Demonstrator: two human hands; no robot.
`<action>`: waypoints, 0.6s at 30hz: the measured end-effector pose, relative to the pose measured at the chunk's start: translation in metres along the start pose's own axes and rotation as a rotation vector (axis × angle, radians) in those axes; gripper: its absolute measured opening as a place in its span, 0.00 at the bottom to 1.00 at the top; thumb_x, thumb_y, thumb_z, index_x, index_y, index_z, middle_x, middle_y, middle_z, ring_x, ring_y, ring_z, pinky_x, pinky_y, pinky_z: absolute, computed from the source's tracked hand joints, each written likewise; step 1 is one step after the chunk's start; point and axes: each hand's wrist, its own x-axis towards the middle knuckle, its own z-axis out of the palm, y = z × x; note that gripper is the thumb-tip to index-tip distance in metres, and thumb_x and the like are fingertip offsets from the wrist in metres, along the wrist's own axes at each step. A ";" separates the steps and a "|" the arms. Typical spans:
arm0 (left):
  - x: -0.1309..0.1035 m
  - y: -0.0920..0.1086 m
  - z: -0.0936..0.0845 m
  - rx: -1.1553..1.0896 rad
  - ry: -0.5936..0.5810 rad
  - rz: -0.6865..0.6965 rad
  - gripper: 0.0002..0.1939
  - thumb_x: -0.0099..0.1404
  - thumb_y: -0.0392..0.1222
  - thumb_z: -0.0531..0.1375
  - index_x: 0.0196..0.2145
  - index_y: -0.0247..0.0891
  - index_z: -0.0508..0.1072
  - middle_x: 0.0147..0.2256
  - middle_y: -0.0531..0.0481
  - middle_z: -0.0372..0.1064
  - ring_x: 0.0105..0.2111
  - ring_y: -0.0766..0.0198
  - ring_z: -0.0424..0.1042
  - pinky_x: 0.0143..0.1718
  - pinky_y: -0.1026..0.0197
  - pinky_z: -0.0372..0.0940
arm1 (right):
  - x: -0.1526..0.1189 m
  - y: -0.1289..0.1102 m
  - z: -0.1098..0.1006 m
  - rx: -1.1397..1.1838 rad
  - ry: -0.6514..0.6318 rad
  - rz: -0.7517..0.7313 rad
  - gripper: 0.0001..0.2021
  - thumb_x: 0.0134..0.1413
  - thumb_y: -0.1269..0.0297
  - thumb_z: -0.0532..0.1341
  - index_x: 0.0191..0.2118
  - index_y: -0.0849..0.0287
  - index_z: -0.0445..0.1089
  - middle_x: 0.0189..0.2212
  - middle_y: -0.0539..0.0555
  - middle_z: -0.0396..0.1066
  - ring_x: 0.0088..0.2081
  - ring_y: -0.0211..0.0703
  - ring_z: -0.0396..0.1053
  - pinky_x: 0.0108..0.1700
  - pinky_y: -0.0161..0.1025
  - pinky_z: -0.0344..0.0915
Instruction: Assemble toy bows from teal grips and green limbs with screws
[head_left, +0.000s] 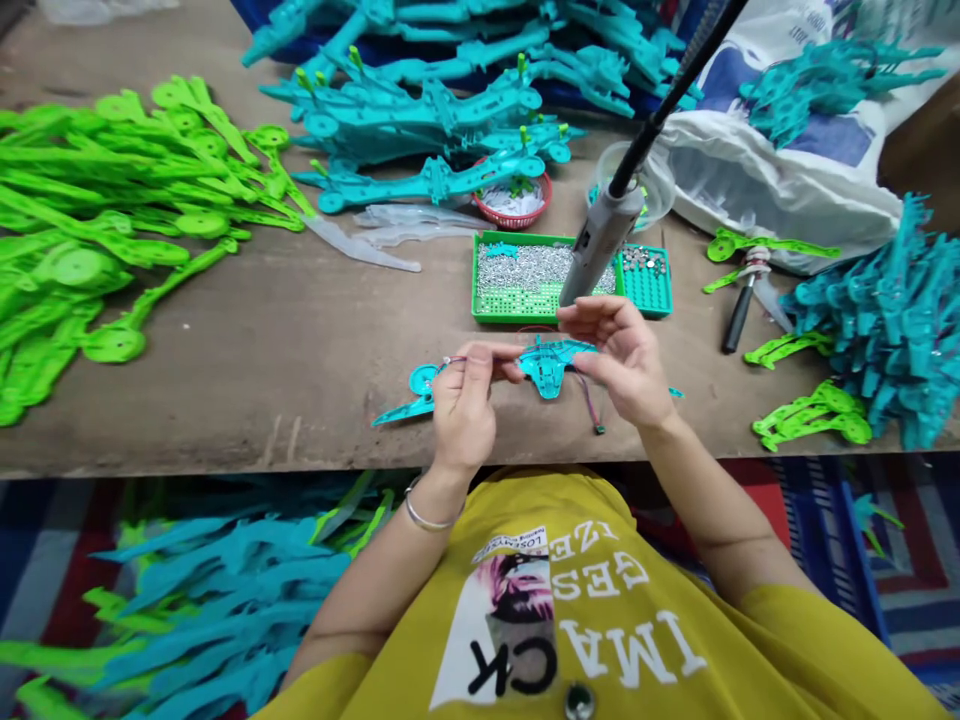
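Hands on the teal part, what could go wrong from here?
Snag: wires dangle beside the teal part, under the right hand, and could catch.
Spill: the green tray of small metal pieces sits just beyond; a knock might scatter them.
Bump: the grey tool is right at that hand's fingertips.

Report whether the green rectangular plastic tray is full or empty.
Partly full: small silvery pieces cover most of the tray, but its perforated floor shows bare along the near side.

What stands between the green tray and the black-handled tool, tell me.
The teal tray, adjoining the green tray, then bare tabletop up to the black-handled tool; head view.
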 end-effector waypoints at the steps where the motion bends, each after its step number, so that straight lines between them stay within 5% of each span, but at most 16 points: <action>1: 0.001 0.000 -0.001 0.004 -0.004 -0.004 0.22 0.72 0.60 0.58 0.37 0.41 0.83 0.28 0.51 0.75 0.30 0.67 0.74 0.37 0.65 0.69 | 0.000 -0.002 0.001 -0.073 -0.048 -0.037 0.21 0.53 0.66 0.68 0.54 0.52 0.69 0.53 0.55 0.76 0.53 0.45 0.75 0.58 0.48 0.73; 4: 0.001 0.000 -0.002 0.023 -0.020 -0.014 0.22 0.71 0.61 0.60 0.37 0.42 0.84 0.28 0.51 0.75 0.30 0.67 0.73 0.36 0.64 0.68 | 0.000 -0.006 0.011 -0.291 -0.127 -0.166 0.19 0.57 0.68 0.66 0.54 0.53 0.72 0.51 0.55 0.78 0.51 0.45 0.76 0.56 0.47 0.74; 8: 0.001 -0.001 -0.003 0.100 -0.014 0.004 0.23 0.69 0.62 0.62 0.38 0.41 0.85 0.24 0.52 0.70 0.26 0.67 0.67 0.30 0.63 0.63 | 0.000 -0.002 0.026 -0.432 -0.035 -0.345 0.09 0.62 0.68 0.65 0.47 0.52 0.77 0.42 0.52 0.81 0.43 0.43 0.78 0.49 0.44 0.76; 12: 0.003 0.000 -0.006 0.184 0.055 0.065 0.22 0.70 0.61 0.60 0.48 0.45 0.84 0.23 0.54 0.63 0.25 0.67 0.62 0.32 0.62 0.62 | 0.000 0.003 0.028 -0.460 -0.021 -0.424 0.15 0.65 0.71 0.63 0.54 0.49 0.75 0.41 0.51 0.79 0.41 0.39 0.77 0.45 0.41 0.76; 15: 0.009 0.000 -0.009 0.232 0.133 0.131 0.21 0.70 0.61 0.60 0.51 0.48 0.82 0.29 0.53 0.66 0.31 0.67 0.66 0.37 0.62 0.65 | -0.003 0.002 0.025 -0.508 -0.060 -0.461 0.17 0.66 0.72 0.61 0.56 0.47 0.75 0.38 0.51 0.76 0.38 0.38 0.74 0.41 0.39 0.74; 18: 0.012 -0.002 -0.009 0.168 0.084 0.092 0.21 0.70 0.61 0.61 0.49 0.47 0.83 0.35 0.50 0.73 0.36 0.66 0.71 0.40 0.62 0.68 | -0.004 0.002 0.023 -0.568 -0.101 -0.500 0.15 0.65 0.71 0.62 0.54 0.49 0.77 0.33 0.50 0.71 0.36 0.39 0.70 0.39 0.40 0.72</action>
